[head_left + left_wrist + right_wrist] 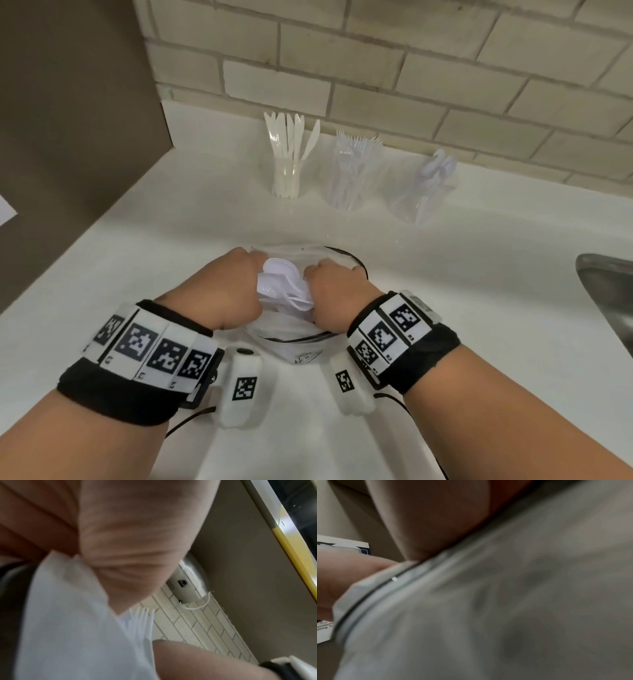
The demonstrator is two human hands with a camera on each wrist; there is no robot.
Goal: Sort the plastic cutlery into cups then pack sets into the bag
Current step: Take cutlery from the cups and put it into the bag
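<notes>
a kitchen, by the look of it: a white tabletop (479, 274) runs along a wall of pale brick-shaped tiles (445, 68), and the rim of a steel sink (606, 281) shows at the right edge. a brown cabinet side (68, 137) stands at the left. a small white device (181, 588) is plugged in at the tiled wall.

Knife cup (287, 174) left, fork cup (349, 178) middle, spoon cup (423, 192) right; bag (301, 329) before.
</notes>
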